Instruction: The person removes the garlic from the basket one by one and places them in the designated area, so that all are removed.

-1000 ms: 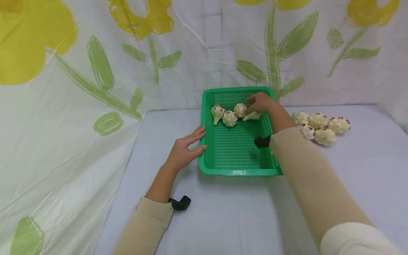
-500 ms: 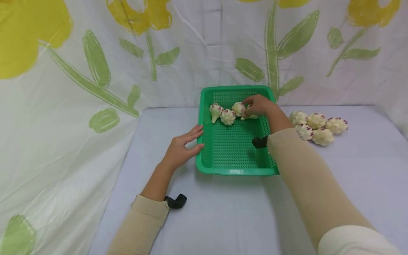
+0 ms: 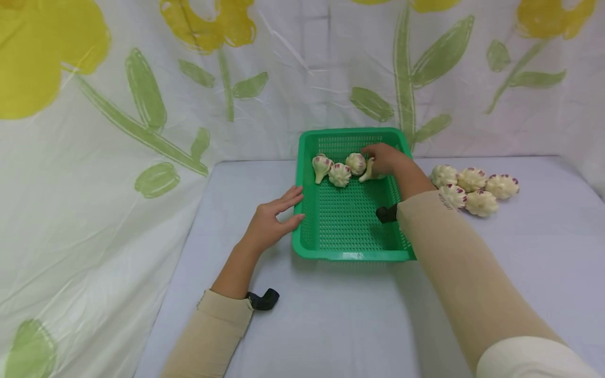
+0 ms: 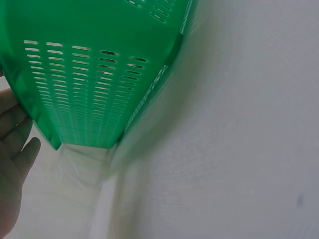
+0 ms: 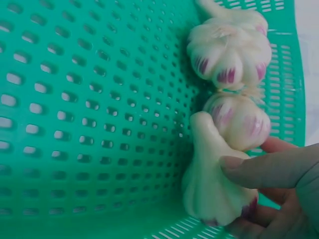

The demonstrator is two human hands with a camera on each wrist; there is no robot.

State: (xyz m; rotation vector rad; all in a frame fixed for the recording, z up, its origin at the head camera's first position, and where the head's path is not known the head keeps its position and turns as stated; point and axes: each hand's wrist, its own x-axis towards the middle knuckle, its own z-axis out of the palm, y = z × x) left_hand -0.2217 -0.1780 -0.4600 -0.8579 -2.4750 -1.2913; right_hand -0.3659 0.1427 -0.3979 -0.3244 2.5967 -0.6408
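Observation:
My right hand (image 3: pixel 386 159) is inside the green plastic basket (image 3: pixel 356 255), near its far right corner. It holds a white garlic bulb (image 5: pixel 212 174) with purple marks, thumb on the near side and fingers behind. Three other garlic bulbs lie along the far end: one at the left (image 3: pixel 322 164), one slightly nearer (image 3: pixel 340 175), and one (image 3: pixel 356 164) beside the held bulb. In the right wrist view that neighbouring bulb (image 5: pixel 240 122) touches the held one. My left hand (image 3: pixel 268 223) rests against the basket's left rim with extended fingers; the left wrist view shows the fingers (image 4: pixel 15 132) at the perforated wall.
Several more garlic bulbs (image 3: pixel 482 202) lie clustered on the white-covered table (image 3: pixel 331 315), right of the basket and partly behind my right sleeve (image 3: pixel 465 257). A white curtain (image 3: pixel 283 105) with painted flowers hangs behind the table and along its left side.
The right hand has shifted slightly within the far right corner, and the held garlic bulb has turned, showing more of its neck. The left hand stays at the basket's rim.

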